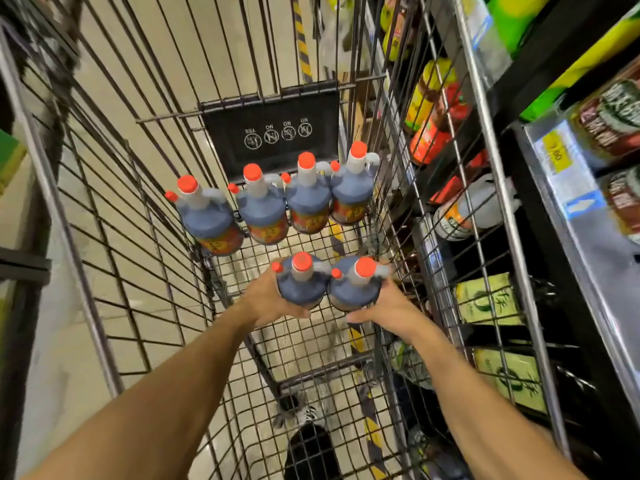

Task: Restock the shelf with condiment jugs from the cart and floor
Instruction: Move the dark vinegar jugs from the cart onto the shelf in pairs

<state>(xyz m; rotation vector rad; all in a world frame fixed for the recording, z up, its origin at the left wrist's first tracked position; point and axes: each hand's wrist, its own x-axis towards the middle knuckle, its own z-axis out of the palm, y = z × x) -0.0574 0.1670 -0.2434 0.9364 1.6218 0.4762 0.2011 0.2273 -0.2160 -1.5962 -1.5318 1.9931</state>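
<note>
Two dark condiment jugs with orange caps stand side by side in the wire cart [114, 237]. My left hand [265, 297] grips the left jug [301, 284] round its body. My right hand [388, 306] grips the right jug [353, 287] from its right side. Both jugs sit low in the cart basket, whether lifted or resting I cannot tell. Behind them, several more jugs [263, 206] with orange caps and red-yellow labels stand in a row against the cart's far end.
The shelf [568, 188] runs along the right, close to the cart's wire side, holding red and yellow bottles [433, 109], a white jug and green boxes [485, 299]. A black child-seat flap [273, 129] closes the cart's far end. My shoe shows through the basket floor.
</note>
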